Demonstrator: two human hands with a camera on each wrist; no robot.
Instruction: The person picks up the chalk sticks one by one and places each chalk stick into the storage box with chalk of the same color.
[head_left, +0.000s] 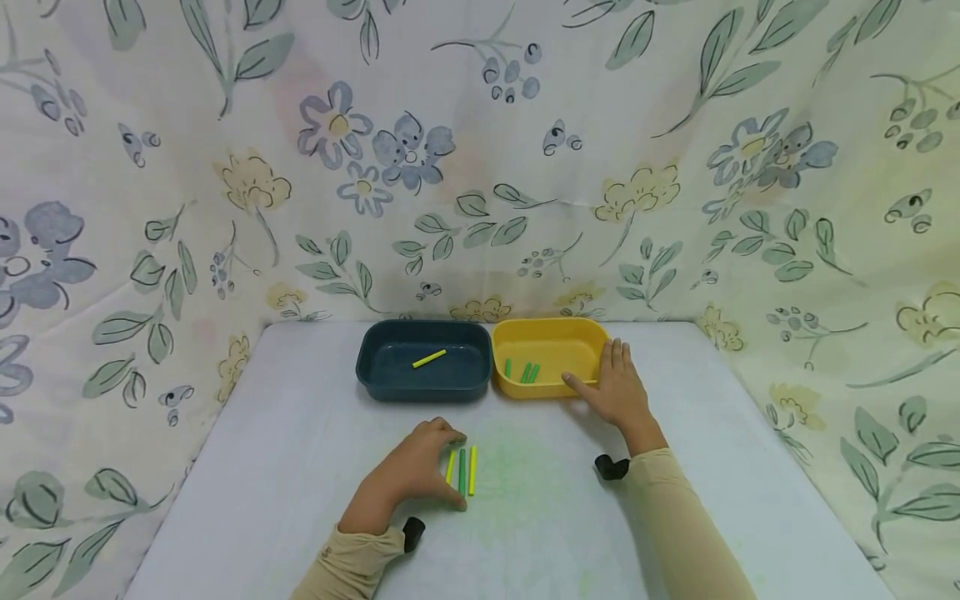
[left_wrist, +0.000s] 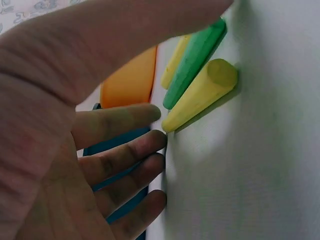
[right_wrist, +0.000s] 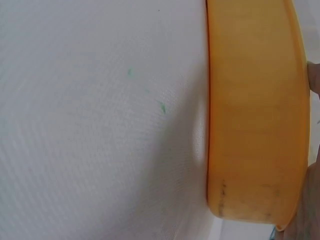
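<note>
Three chalk sticks lie side by side on the white table: a yellow chalk stick (head_left: 472,471), a green chalk stick (head_left: 462,473) and another yellow chalk stick (head_left: 450,467). My left hand (head_left: 416,467) curves around their left side, thumb and fingers spread apart. In the left wrist view the thumb passes over the end of the green chalk (left_wrist: 196,62), and the fingertips reach close to the near yellow chalk (left_wrist: 200,95). My right hand (head_left: 618,396) rests at the front right corner of the yellow tray (head_left: 551,390), fingers extended along its rim. Several short green chalk pieces (head_left: 530,373) lie inside that tray.
A dark blue tray (head_left: 423,393) stands directly left of the yellow one, holding one yellow chalk stick (head_left: 429,358). Green dust smudges (head_left: 513,467) mark the tabletop right of the left hand. A floral cloth (head_left: 480,167) hangs behind and beside the table.
</note>
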